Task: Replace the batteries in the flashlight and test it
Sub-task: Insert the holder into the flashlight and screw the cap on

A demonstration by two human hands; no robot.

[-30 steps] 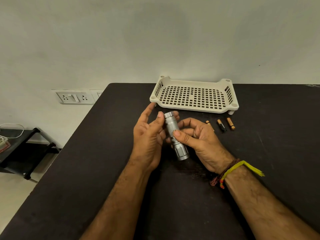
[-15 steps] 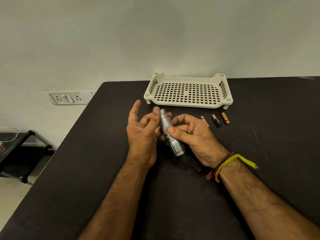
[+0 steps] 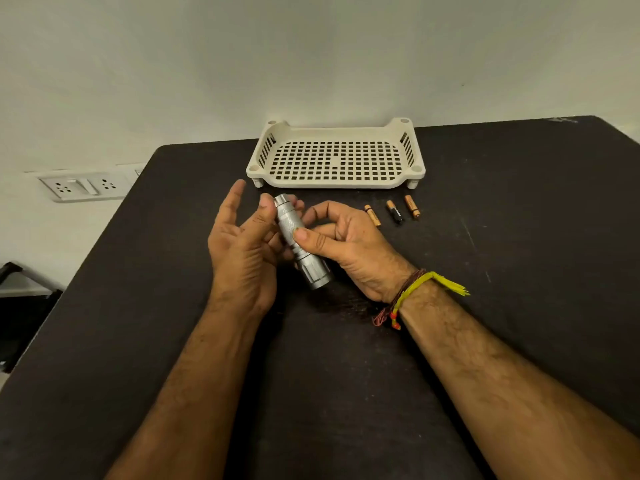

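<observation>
A silver metal flashlight [image 3: 297, 240] is held above the black table [image 3: 485, 271], its wide head pointing toward me and its tail cap [image 3: 282, 201] away. My right hand [image 3: 349, 247] grips the knurled body between thumb and fingers. My left hand [image 3: 242, 244] touches the tail end with thumb and fingertips, index finger raised. Three small batteries lie on the table to the right: an orange one [image 3: 372, 215], a black and orange one [image 3: 394, 211] and another orange one [image 3: 412, 206].
A cream perforated plastic tray [image 3: 334, 181] stands at the far edge of the table against the wall. A wall socket plate [image 3: 83, 185] is to the left. A dark stand [image 3: 20, 306] sits low at the left, beyond the table's left edge.
My left thumb and fingers have shifted around the tail end of the flashlight, and the index finger has lifted. My right hand keeps the same grip. The batteries have not moved.
</observation>
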